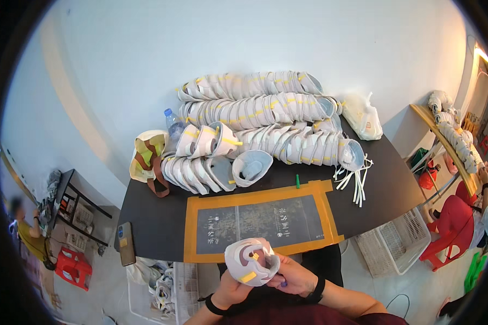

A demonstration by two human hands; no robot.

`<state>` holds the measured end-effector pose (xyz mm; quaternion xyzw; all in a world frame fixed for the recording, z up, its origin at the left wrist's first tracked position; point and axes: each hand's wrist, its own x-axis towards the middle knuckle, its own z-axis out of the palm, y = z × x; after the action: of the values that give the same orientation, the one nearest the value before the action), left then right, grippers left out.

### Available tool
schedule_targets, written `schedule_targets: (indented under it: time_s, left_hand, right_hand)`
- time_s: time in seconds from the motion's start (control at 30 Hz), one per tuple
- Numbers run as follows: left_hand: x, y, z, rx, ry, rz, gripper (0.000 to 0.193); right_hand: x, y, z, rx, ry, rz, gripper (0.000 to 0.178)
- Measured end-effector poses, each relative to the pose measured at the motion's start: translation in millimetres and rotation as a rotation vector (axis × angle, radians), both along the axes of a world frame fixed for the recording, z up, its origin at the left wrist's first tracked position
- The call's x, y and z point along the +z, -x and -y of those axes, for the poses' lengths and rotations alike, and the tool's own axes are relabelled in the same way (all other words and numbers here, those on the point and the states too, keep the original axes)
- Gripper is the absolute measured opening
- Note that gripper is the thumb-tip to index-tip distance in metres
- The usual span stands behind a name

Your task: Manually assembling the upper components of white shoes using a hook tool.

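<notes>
A pale grey shoe upper (248, 264) with yellow tabs is held over the table's near edge, its opening turned to the right. My left hand (232, 290) grips it from below on the left side. At the opening's right rim, my right hand (295, 276) is closed, its fingers against the upper. A small blue-purple thing (283, 283) shows at those fingers; its kind I cannot make out. Beyond my hands lies a dark sheet (260, 221) bordered with orange tape. Several rows of similar nested uppers (260, 111) fill the far part of the dark table (379, 184).
A single upper (252, 168), a small green object (297, 181) and white strips (359, 187) lie past the sheet. A bag (146, 157), bottle (173, 123) and phone (126, 244) are leftward. Baskets (396, 241) stand below. People (31, 233) sit at both sides.
</notes>
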<state>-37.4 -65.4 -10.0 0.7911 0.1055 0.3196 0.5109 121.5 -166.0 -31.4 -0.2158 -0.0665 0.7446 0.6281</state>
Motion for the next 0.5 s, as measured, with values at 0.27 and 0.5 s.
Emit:
schedule_targets:
  time_s: [0.27,0.5]
  left_hand:
    - [-0.6,-8.6,-6.5,0.081,-0.169,-0.068,0.035]
    - [-19.1,1.1,2.4,0.383,-0.327,0.012,0.038]
  right_hand:
    - [-10.6,2.0,-1.8,0.079,0.001,-0.046,0.011]
    - [-3.3,6.0,0.4,-0.093,-0.065,0.016,0.009]
